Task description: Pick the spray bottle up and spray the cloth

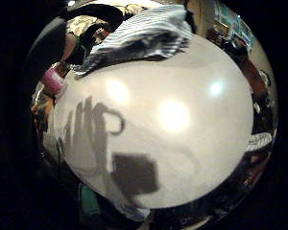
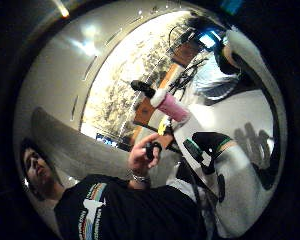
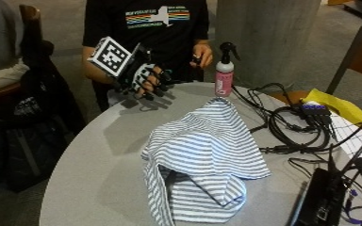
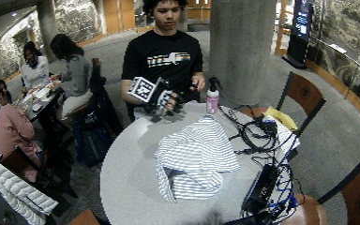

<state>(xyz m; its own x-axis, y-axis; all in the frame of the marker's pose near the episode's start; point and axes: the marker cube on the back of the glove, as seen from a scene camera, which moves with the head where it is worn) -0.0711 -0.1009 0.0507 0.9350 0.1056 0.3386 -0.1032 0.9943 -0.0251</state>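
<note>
A pink spray bottle point(image 3: 224, 75) with a black trigger head stands upright at the far edge of the round grey table point(image 3: 99, 169). A blue-and-white striped cloth point(image 3: 200, 150) lies crumpled in the table's middle. My gloved right hand point(image 3: 146, 77) hovers above the far edge, to the left of the bottle and apart from it, its fingers hanging loosely curled with nothing in them. The little finger side palm view shows the cloth point(image 1: 144, 36), the bottle point(image 1: 53, 79) and the hand's shadow on the tabletop point(image 1: 192, 143). The bottle point(image 2: 170, 106) also shows in the thumb side palm view. The bare left hand point(image 3: 201, 54) holds a small dark object at the chest.
Black cables point(image 3: 294, 127) coil on the table's right side, beside a yellow sheet point(image 3: 332, 101) and a black device point(image 3: 319, 197). A concrete column point(image 3: 262, 37) rises behind the bottle. A chair with a dark bag point(image 3: 37, 103) stands to the left.
</note>
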